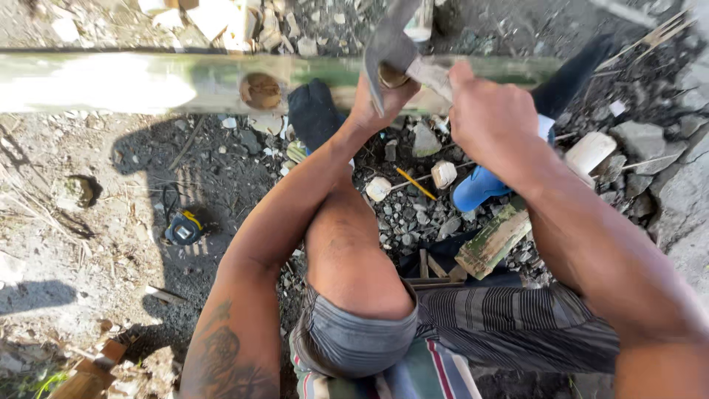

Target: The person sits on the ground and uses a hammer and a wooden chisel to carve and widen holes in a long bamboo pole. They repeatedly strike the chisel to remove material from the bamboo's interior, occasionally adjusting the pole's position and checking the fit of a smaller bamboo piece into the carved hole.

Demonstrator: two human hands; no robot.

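A long green bamboo pole (148, 81) lies across the top of the view, with a round brown hole (260, 90) cut in its side. A grey metal hatchet (391, 41) is set against the pole at a second round brown spot (391, 74). My right hand (491, 118) is closed around the hatchet's handle. My left hand (384, 102) is closed at the blade's lower end, against the pole. My foot in a dark sock (314, 111) presses on the pole just left of the hands.
A black and yellow tape measure (185, 227) lies on the dirt at the left. A yellow pencil (413, 183), pale offcuts (591, 151) and a green bamboo piece (491, 240) lie among stones. My other foot wears a blue sandal (476, 188).
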